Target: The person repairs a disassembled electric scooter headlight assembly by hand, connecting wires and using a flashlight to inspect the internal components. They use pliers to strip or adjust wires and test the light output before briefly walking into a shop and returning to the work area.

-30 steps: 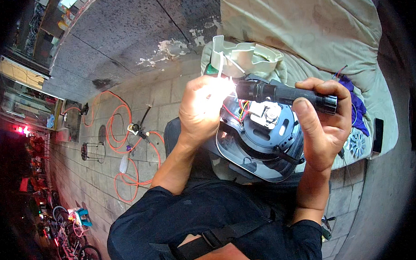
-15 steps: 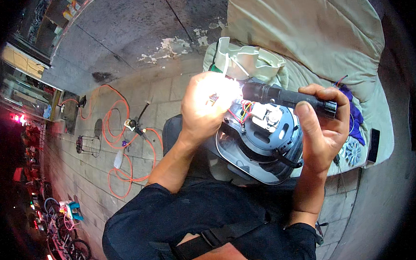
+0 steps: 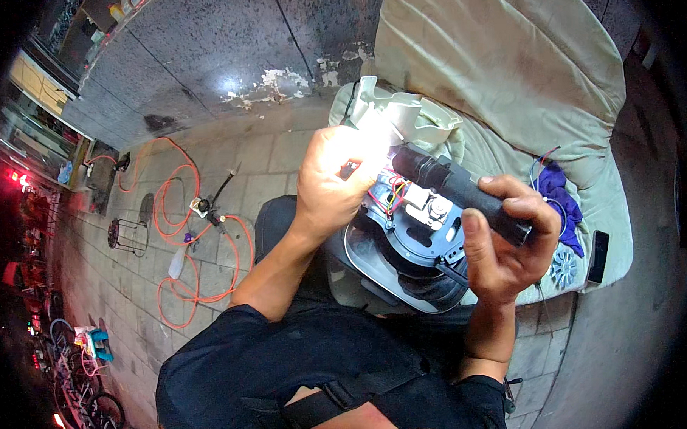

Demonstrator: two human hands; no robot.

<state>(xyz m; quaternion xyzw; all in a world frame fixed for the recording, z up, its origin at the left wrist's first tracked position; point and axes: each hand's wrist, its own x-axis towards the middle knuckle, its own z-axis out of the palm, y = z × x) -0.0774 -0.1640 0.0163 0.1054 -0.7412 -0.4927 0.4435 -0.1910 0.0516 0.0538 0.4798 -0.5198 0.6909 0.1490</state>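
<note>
My right hand (image 3: 507, 273) grips a black flashlight (image 3: 450, 182), which is lit and points toward my left hand (image 3: 324, 189). The fingers of my left hand are pinched together, washed out by the glare. A small dark piece shows between them, too small to name. Thin red and yellow wires (image 3: 392, 199) run between that hand and an opened appliance. This appliance (image 3: 405, 242) sits before me, with a blue-grey round plate, a white part on top and a dark shiny housing beneath.
Behind the appliance, a pale moulded cover (image 3: 404, 114) lies on a cushioned seat (image 3: 498, 80). A purple cloth (image 3: 561, 199), a grey finned wheel (image 3: 563, 269) and a phone (image 3: 598, 257) rest at the right. An orange hose (image 3: 197, 297) coils on the paving, near a wire frame (image 3: 128, 235).
The flashlight has tilted, its rear end dropping toward me, and its beam now also lights the wall and pale cover. My left hand stays pinched in nearly the same place.
</note>
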